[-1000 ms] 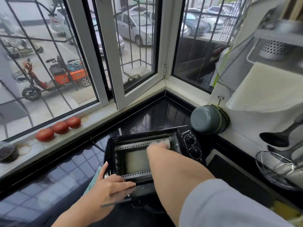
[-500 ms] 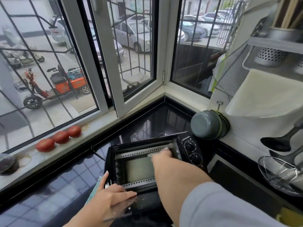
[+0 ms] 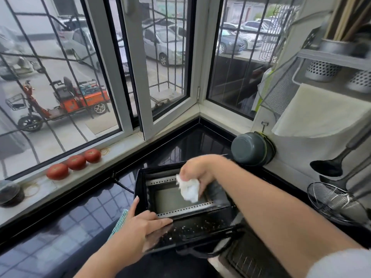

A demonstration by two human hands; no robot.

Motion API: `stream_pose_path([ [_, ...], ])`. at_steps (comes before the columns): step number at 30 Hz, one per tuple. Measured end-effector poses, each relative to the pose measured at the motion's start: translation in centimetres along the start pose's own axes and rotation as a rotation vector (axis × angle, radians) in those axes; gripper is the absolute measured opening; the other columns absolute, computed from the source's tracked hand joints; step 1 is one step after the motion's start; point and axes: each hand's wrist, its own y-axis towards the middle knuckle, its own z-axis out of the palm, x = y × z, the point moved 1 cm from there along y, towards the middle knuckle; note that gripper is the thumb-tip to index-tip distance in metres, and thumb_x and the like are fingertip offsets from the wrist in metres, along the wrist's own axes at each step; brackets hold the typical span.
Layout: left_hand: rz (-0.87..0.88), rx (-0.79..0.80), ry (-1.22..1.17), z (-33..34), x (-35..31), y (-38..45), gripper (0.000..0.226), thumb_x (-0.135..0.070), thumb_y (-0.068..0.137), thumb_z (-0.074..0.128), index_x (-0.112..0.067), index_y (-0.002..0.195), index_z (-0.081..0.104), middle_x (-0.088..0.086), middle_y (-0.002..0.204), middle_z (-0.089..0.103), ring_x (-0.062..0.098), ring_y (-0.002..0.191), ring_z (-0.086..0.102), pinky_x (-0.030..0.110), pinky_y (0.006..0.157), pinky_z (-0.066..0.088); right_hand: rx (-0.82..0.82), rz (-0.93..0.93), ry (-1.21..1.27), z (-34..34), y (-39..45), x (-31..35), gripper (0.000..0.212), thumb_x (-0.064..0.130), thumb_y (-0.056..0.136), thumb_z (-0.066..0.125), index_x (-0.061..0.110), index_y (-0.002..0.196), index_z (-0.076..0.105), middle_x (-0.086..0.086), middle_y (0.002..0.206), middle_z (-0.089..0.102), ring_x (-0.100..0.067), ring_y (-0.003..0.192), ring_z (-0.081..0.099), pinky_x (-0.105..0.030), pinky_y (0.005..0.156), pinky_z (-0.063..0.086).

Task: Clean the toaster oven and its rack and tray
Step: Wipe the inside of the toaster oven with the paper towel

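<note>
Right hand [image 3: 197, 169], deep inside the toaster oven [image 3: 180, 199] a second ago, had come up out of the cavity, fingers bunched around a crumpled white wipe [image 3: 189, 190] above the opening. Left hand [image 3: 145, 222] stayed pressed flat, fingers spread, on the oven's front edge by the crumb-strewn open door [image 3: 192, 232], oven on the dark counter [image 3: 66, 217]. Likely an interior pass finished; door crumbs remained.

Black glossy countertop [image 3: 84, 213], corner unit under windows.
Holds: toaster oven [image 3: 186, 209], door open; striped cloth [image 3: 120, 221] beside it; wire rack [image 3: 247, 259] at right.
</note>
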Motion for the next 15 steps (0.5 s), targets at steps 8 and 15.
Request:
stream_pose_path([
  [8, 0.055, -0.02, 0.056, -0.9, 1.2, 0.5, 0.048, -0.022, 0.096, 0.04, -0.04, 0.131, 0.067, -0.027, 0.095, 0.056, -0.008, 0.097, 0.056, 0.05, 0.124, -0.006, -0.609, -0.745, 1.235, 2.1, -12.3, -10.3, 0.016, 0.027, 0.099, 0.055, 0.017, 0.103, 0.067, -0.003, 0.09, 0.059, -0.011, 0.079, 0.057, -0.021, 0.062, 0.049],
  [15, -0.1, 0.072, -0.05, -1.5, -0.5, 0.6, 0.063, -0.004, 0.081, 0.054, -0.042, 0.13, 0.068, -0.025, 0.098, 0.062, -0.004, 0.103, 0.055, 0.039, 0.122, -0.016, -1.05, -0.433, 1.603, 9.7, -6.6, -27.9, 0.035, -0.012, 0.094, 0.05, 0.01, 0.12, 0.057, -0.013, 0.112, 0.055, -0.019, 0.089, 0.061, -0.019, 0.063, 0.053],
])
